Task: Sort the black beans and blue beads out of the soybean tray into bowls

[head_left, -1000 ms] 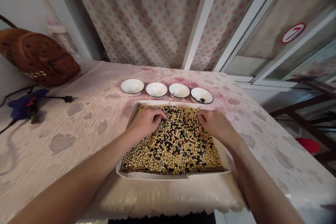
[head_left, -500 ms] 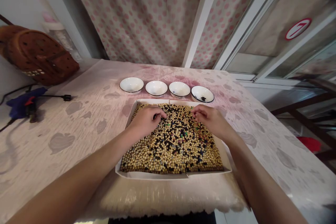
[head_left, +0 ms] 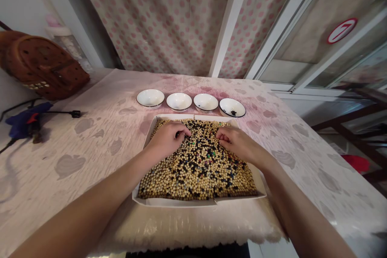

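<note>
A shallow white box is filled with tan and black beads, with a few green, blue and reddish ones among them. Over its back left part is my left hand, thumb and index finger pinched together at the beads. Across from it, my right hand rests at the back right part, its fingers curled and closed on the bead surface. Whatever either hand has between its fingertips is hidden or too small to make out.
Several white dark-rimmed bowls stand in a row behind the box; the rightmost bowl holds a few black pieces. On the left lie a blue glue gun with its cord and a brown backpack-shaped object. A patterned cloth covers the table.
My right hand has shifted slightly left and its fingers sit lower, more curled onto the beads. The left hand keeps its pinch in nearly the same place.
</note>
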